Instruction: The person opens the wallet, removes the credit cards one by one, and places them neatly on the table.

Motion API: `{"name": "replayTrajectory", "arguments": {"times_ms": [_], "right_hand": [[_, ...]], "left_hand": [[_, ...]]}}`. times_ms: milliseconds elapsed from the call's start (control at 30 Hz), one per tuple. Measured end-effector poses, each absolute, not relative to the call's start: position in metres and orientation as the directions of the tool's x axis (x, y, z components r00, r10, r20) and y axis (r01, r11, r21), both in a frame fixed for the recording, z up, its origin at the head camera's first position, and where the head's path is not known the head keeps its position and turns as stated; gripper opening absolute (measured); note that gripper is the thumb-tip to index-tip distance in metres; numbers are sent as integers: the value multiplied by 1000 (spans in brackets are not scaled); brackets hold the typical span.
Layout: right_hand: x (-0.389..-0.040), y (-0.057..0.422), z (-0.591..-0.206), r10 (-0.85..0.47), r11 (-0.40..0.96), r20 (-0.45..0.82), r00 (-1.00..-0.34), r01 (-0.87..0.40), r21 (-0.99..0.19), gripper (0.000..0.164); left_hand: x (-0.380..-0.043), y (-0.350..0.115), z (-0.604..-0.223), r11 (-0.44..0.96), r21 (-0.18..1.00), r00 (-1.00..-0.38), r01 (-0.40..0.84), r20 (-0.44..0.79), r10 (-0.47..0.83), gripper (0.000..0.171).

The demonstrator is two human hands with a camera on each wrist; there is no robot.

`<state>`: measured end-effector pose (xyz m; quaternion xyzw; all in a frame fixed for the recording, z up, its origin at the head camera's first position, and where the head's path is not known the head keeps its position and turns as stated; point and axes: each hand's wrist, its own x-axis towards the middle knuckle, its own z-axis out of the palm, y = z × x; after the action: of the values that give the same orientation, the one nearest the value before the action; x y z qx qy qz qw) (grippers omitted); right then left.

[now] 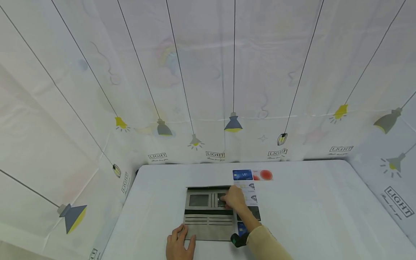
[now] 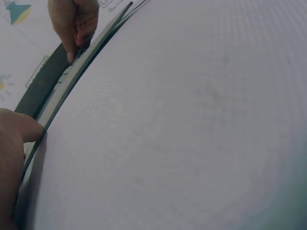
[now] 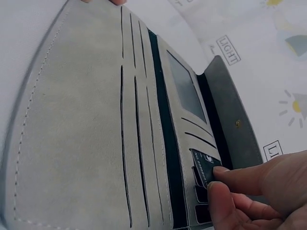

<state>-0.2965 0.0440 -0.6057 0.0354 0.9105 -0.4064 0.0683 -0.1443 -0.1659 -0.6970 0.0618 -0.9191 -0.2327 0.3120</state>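
A grey long wallet (image 1: 208,231) lies unfolded on the white table, with rows of card slots and a clear window (image 3: 184,86). My right hand (image 1: 235,198) is over its upper right part. In the right wrist view, the thumb and index finger of that hand (image 3: 254,191) pinch the edge of a dark card (image 3: 204,167), which sits partly in a slot beside the window. My left hand (image 1: 180,243) rests at the wallet's lower left corner, its fingers and thumb touching the edge. The left wrist view shows the wallet edge-on, with the left thumb (image 2: 29,127) against it.
Right of the wallet lie several cards: a blue VIP card (image 1: 242,174), a red-and-white card (image 1: 264,175), white cards (image 1: 245,186), a black card (image 1: 255,212) and another blue card (image 1: 241,227), some partly behind the right forearm. A lamp-patterned curtain (image 1: 201,90) hangs behind the table.
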Motion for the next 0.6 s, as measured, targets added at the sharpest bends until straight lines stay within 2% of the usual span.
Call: {"name": "replayTrajectory", "arguments": {"times_ms": [167,367,600], "right_hand": [[-298,46,-609,8,658,-152,-988,120,-744,32],[-298,52,-609,20,628,-182,-983,153,-763,18],[-296,62,-606,36,598,-197,-980,179,-782,29]], "left_hand": [[-145,-166,-698,887,462,-803,21,536,-260,43],[-144,-164,-696,886,463,-807,13,529,-264,43],[-142,-163,-690,877,480,-812,3,513,-278,41]]}}
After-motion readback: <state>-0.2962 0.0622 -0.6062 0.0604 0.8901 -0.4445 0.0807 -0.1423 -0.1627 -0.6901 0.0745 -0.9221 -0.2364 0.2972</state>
